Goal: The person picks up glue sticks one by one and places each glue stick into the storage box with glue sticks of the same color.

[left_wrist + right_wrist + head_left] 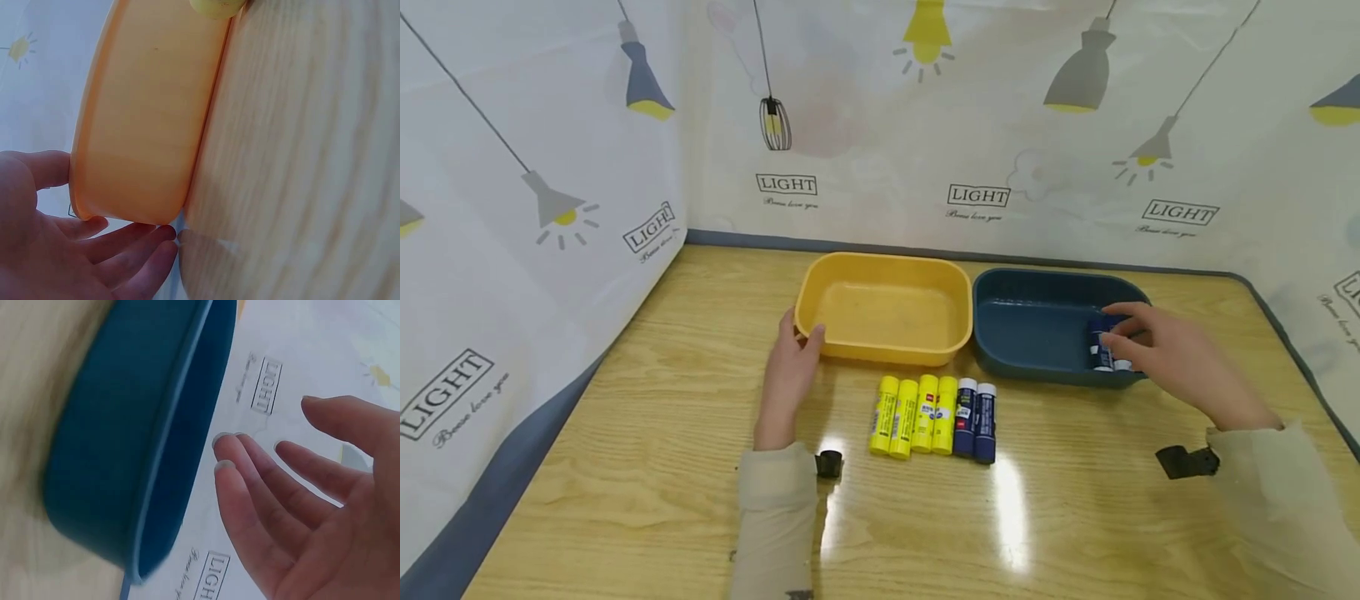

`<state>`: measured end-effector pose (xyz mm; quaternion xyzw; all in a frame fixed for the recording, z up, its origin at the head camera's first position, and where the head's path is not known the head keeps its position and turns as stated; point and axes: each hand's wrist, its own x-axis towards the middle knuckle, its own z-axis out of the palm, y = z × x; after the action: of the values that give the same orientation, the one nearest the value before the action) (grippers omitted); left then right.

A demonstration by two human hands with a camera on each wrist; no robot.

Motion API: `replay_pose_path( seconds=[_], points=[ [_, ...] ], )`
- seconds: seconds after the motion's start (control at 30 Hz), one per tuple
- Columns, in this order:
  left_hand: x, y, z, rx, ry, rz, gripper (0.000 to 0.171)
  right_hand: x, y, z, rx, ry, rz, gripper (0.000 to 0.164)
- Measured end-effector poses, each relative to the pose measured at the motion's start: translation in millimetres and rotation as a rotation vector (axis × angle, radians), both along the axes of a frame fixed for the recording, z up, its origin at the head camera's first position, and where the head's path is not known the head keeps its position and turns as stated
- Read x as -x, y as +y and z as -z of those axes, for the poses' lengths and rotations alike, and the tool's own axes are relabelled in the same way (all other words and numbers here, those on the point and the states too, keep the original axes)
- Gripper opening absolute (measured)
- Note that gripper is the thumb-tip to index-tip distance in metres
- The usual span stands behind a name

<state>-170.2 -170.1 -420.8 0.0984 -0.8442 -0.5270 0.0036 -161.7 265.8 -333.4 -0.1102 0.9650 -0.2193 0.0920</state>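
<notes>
My left hand (790, 371) grips the near left corner of a yellow plastic bin (887, 353), thumb at the rim and fingers along the outside wall. In the left wrist view, the fingers (134, 250) lie against the bin's end. My right hand (1172, 358) is over the right end of a dark blue bin (1030, 325). Its fingers are spread and hold nothing in the right wrist view. Beneath them, dark blue glue sticks (1101, 354) lie in the bin, partly hidden by the hand.
In front of the bins, several yellow glue sticks (904, 421) lie in a row on the wooden table (685, 483), with two dark blue glue sticks (985, 425) at its right end. The bins stand side by side near the back, before a lamp-printed sheet (880, 125).
</notes>
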Motion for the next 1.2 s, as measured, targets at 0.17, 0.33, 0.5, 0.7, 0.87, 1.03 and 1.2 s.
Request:
replay_pose_path(
  seconds=[0.17, 0.33, 0.5, 0.7, 0.87, 1.03, 1.2],
  points=[
    [0.6, 0, 1.7, 0.011, 0.002, -0.005, 0.063, -12.1, -15, 7.9, 0.068, 0.018, -0.001, 0.056],
    [0.6, -1, 2.6, 0.018, -0.002, -0.014, 0.064, -20.9, -28, 10.3, 0.102, 0.038, 0.008, 0.056],
    [1.9, -1, 2.4, 0.008, -0.004, -0.013, 0.064, -27.9, -42, 10.2, 0.138, 0.055, 0.035, 0.056],
    [3.6, 1, 2.5, 0.014, 0.019, -0.007, 0.064, -34.9, -55, 13.1, 0.186, 0.066, 0.058, 0.055],
    [3.7, 1, 3.0, 0.015, 0.011, -0.010, 0.064, -40.1, -64, 17.6, 0.255, 0.063, 0.075, 0.054],
    [2.7, 0, 3.7, 0.018, -0.009, -0.017, 0.063, -41.8, -71, 20.9, 0.272, 0.061, 0.067, 0.054],
    [2.7, -1, 4.7, 0.028, 0.006, -0.020, 0.062, -42.4, -72, 25.8, 0.269, 0.045, 0.084, 0.055]
  ],
)
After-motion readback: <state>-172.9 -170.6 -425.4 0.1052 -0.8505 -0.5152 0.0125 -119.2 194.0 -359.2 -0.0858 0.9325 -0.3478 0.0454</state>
